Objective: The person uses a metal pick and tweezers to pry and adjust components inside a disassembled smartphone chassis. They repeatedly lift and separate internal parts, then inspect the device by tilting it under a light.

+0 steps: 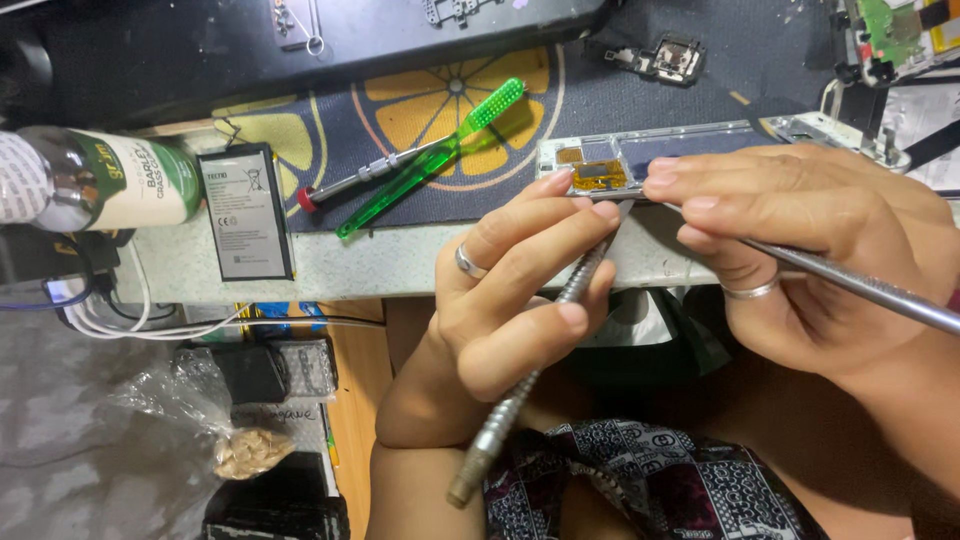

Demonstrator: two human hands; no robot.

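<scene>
An opened phone frame (640,148) lies at the near edge of the bench, with an amber flex part (598,176) showing at its left end. My left hand (520,290) grips a grey metal tool with a ribbed handle (545,350); its tip reaches up to the frame's near edge by the amber part. My right hand (810,240) holds a thin steel rod-like tool (860,288) and rests its fingers on the frame. Both hands wear a ring.
A green toothbrush (430,160) and a small screwdriver (370,176) lie on the orange-slice mat (400,110). A black phone battery (246,212) and a can (110,180) sit at left. Circuit parts (665,58) lie at the back, a plastic bag (240,450) below.
</scene>
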